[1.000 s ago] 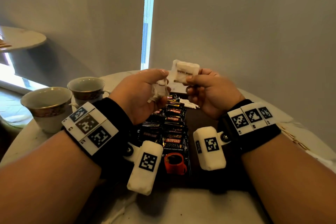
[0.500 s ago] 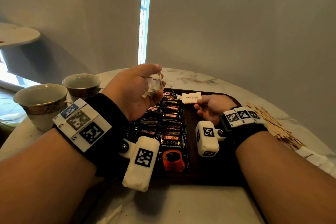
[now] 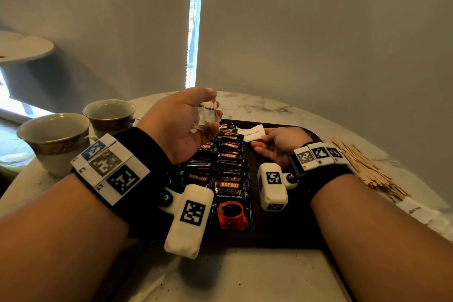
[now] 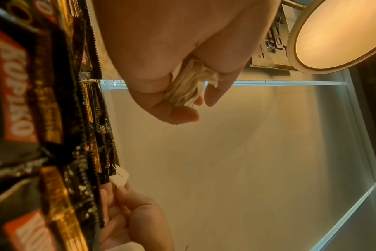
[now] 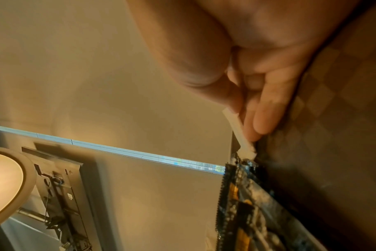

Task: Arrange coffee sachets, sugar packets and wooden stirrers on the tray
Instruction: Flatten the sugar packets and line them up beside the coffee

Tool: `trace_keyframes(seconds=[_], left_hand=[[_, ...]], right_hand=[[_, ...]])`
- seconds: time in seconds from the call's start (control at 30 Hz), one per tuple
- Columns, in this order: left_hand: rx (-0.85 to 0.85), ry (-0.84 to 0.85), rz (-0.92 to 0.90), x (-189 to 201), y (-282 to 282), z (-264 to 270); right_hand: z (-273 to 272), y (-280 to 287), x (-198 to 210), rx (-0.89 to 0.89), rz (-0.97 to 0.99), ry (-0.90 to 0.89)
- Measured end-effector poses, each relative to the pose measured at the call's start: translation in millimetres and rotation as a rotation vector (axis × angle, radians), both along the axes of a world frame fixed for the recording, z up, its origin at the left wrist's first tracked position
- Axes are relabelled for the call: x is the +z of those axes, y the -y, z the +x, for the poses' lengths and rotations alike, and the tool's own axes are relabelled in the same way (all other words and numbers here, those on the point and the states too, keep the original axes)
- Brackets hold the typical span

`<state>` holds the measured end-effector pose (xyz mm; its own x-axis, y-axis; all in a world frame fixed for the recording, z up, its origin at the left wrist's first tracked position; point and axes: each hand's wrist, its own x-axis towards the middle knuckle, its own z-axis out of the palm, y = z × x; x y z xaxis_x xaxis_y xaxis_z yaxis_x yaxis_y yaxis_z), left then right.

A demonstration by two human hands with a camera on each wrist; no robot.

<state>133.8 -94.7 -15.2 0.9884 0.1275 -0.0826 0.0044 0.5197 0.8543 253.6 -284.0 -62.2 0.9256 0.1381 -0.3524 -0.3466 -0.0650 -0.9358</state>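
A round marble tabletop fills the lower frame; at its centre lies a dark tray carrying overlapping rows of black coffee sachets; two gold-rimmed cups stand at the left edge, and a heap of wooden stirrers lies right of the tray on the marble; the left hand, raised above the sachets, has its fingers curled round a crumpled bundle of sugar packets; the right hand, low over the tray's far end, pinches one white sugar packet between thumb and fingers just beside the farthest sachets
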Motion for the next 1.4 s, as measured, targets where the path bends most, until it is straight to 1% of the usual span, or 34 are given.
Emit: trace_keyframes(seconds=[0.13, 0.83, 1.03, 1.4], left_hand=[[0.007, 0.004, 0.003, -0.5, 1.5, 0.0], [-0.010, 0.003, -0.011, 0.1, 2.3, -2.4], [-0.001, 0.005, -0.016, 1.3, 2.8, -4.4], [-0.001, 0.006, -0.026, 1.2, 1.7, -2.7]], right_hand=[[0.5, 0.3, 0.9, -0.002, 0.032, -0.027], [-4.9, 1.1, 1.4, -0.014, 0.061, 0.006], [-6.1, 1.2, 5.3, -0.021, 0.109, 0.016], [-8.5, 0.2, 4.4, 0.008, 0.104, 0.019]])
